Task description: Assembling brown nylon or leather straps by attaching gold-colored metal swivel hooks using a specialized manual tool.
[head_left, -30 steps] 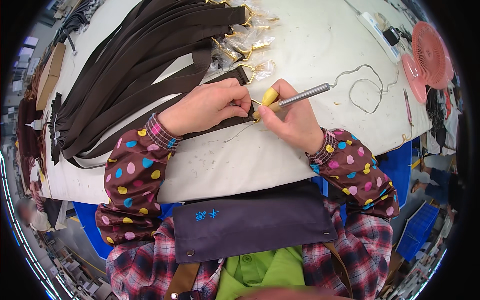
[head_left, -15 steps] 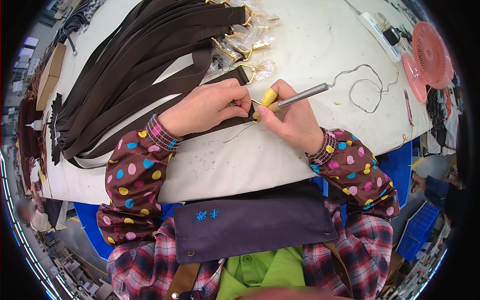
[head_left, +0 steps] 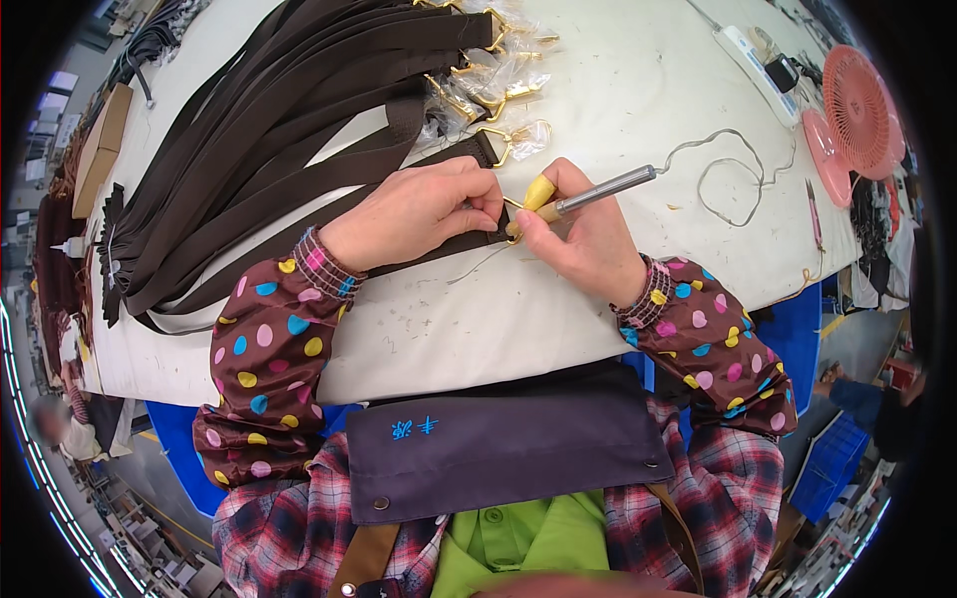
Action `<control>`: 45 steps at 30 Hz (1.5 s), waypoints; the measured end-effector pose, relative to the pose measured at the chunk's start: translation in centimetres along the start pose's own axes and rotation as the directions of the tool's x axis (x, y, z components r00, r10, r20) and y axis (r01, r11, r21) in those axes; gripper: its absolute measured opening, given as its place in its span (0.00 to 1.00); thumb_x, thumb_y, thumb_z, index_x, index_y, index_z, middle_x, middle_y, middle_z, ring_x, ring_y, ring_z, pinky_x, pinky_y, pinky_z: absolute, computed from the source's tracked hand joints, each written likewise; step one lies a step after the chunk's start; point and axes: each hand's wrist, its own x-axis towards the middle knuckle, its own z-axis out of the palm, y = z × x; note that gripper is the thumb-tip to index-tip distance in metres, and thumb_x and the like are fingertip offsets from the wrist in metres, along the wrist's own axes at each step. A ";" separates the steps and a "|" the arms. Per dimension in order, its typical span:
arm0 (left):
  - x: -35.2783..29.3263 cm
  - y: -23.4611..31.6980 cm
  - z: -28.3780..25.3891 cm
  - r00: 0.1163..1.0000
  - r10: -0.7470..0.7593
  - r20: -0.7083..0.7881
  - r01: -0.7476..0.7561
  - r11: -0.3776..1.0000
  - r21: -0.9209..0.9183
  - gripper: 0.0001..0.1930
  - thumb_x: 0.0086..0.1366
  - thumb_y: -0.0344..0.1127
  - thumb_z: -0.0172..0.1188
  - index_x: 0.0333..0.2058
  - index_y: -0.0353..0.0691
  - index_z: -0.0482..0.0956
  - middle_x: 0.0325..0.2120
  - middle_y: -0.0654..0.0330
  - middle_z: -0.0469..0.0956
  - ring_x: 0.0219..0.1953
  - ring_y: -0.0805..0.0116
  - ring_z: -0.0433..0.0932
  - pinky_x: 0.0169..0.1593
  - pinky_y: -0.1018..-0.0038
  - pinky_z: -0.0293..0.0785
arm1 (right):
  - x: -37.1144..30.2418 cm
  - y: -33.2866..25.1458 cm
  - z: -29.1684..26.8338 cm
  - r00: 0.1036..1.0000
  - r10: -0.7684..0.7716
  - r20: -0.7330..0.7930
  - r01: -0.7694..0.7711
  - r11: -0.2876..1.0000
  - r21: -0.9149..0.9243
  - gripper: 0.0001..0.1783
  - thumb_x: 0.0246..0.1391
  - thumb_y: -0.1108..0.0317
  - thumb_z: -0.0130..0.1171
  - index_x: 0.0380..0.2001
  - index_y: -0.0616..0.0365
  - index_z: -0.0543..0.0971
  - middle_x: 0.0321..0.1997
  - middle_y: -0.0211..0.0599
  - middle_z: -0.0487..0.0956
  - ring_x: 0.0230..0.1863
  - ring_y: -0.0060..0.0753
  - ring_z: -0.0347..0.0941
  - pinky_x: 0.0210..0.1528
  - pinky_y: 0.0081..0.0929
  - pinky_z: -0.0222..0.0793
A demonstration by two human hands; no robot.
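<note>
L hand [head_left: 419, 214] pinching dk brown strap [head_left: 457, 246] nr gold ring [head_left: 513, 203] at its end on desk [head_left: 469, 339], R hand [head_left: 586, 241] gripping corded pen-type tool [head_left: 610, 187] by same ring, pile of similar straps [head_left: 249, 140] just beyond, pink fan [head_left: 857, 108] well off R.

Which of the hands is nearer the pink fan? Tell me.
Right. The right hand is left of the fan, gripping a tool; the left hand is farther left, at a strap.

A white, elongated plastic power strip [head_left: 748, 66] lies just left of the round pink plastic fan [head_left: 857, 100]. Below the fan lies a slim pink-handled tool [head_left: 814, 215]; far left of the fan, a tan cardboard box [head_left: 103, 149].
</note>
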 end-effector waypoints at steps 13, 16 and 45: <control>-0.7 0.6 0.1 0.968 -0.243 -0.060 0.221 0.943 -0.249 0.04 0.66 0.31 0.54 0.35 0.39 0.69 0.26 0.65 0.72 0.27 0.80 0.71 0.24 0.82 0.70 | 0.9 0.3 0.3 0.998 0.000 -0.067 0.003 0.999 0.045 0.11 0.52 0.71 0.62 0.30 0.59 0.68 0.20 0.26 0.72 0.20 0.12 0.64 0.21 0.15 0.59; -0.8 0.6 0.1 0.970 -0.229 -0.076 0.205 0.949 -0.241 0.04 0.66 0.31 0.54 0.35 0.39 0.69 0.26 0.65 0.72 0.26 0.80 0.71 0.24 0.82 0.70 | 0.9 0.1 0.5 0.998 -0.021 -0.067 0.023 0.999 0.029 0.11 0.52 0.71 0.62 0.29 0.58 0.68 0.19 0.26 0.71 0.19 0.13 0.62 0.21 0.16 0.57; -1.4 0.2 0.0 0.991 -0.062 -0.121 0.072 0.994 0.077 0.07 0.60 0.31 0.61 0.34 0.38 0.72 0.33 0.57 0.72 0.26 0.66 0.73 0.33 0.71 0.71 | 0.9 0.7 0.6 0.994 -0.006 -0.109 0.015 0.996 0.083 0.11 0.52 0.72 0.61 0.30 0.59 0.67 0.20 0.27 0.71 0.19 0.12 0.64 0.20 0.16 0.59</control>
